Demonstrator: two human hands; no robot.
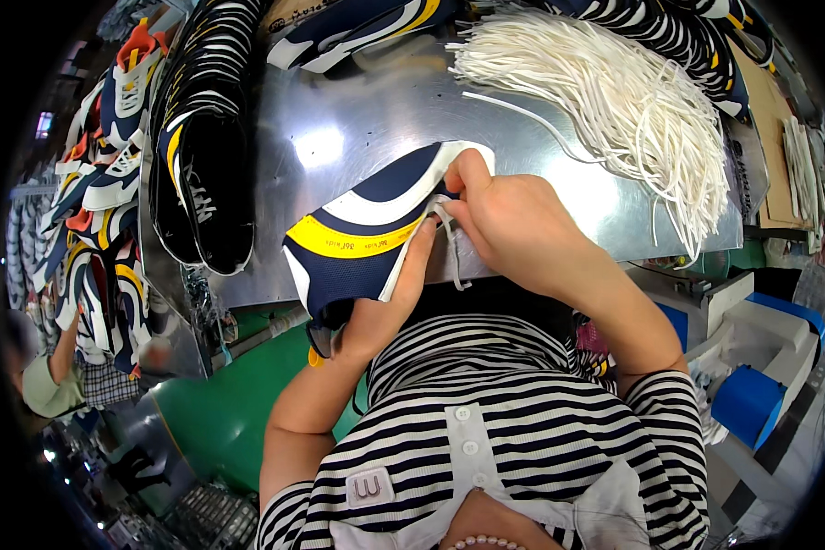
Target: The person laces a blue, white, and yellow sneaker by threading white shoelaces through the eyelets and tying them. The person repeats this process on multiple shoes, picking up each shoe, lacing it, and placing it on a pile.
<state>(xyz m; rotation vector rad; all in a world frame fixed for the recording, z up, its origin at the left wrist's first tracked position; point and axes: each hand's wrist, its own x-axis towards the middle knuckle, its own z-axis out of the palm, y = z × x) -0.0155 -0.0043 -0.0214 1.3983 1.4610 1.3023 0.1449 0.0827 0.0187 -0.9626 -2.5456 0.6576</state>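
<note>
Head view shows a navy, white and yellow shoe upper (362, 202) above the near edge of the metal worktop (280, 183), its long axis slanting from near left to far right. At the upper's near-right edge, a white lace (455, 252) hangs toward the wearer. The left hand (390, 307) holds the upper from its near side, thumb just beside the lace. The right hand (509, 215) comes from the upper's right, its grip narrow, fingertips at the lace; whether they pinch it cannot be told. Beyond the upper's right lies a lace bundle (605, 101); to its left, stacked uppers (206, 156).
</note>
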